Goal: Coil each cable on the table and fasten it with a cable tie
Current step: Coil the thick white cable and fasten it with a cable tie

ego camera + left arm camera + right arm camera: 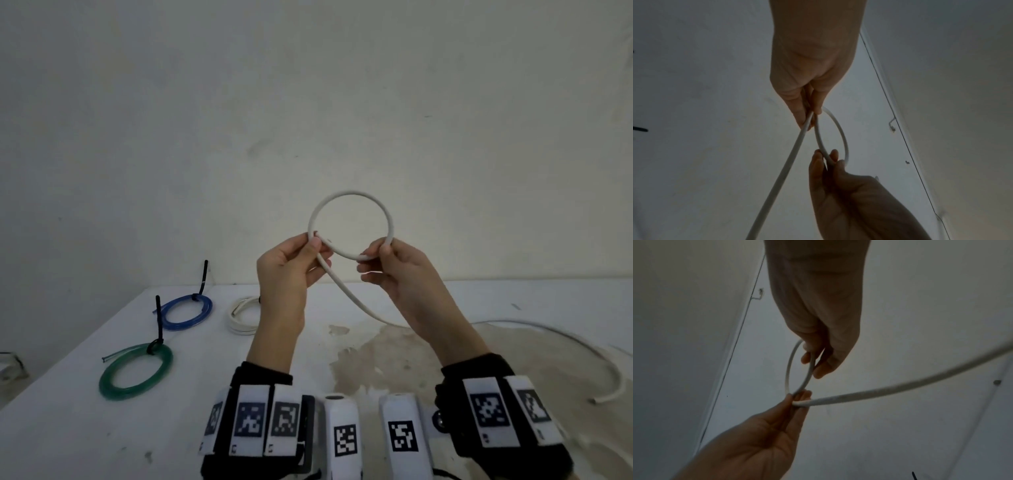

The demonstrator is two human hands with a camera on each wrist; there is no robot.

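A white cable is held up in the air, bent into one round loop. My left hand pinches the loop's left side where the cable crosses itself. My right hand pinches the loop's lower right. From the crossing, the free tail drops to the table, passes behind my right forearm and curves right to its end. The left wrist view shows my left hand on the crossing and the loop. In the right wrist view my right hand pinches the loop.
Three coiled cables lie at the table's left: a blue one and a green one, each with a black cable tie, and a white one partly behind my left wrist. A wall stands close behind the table.
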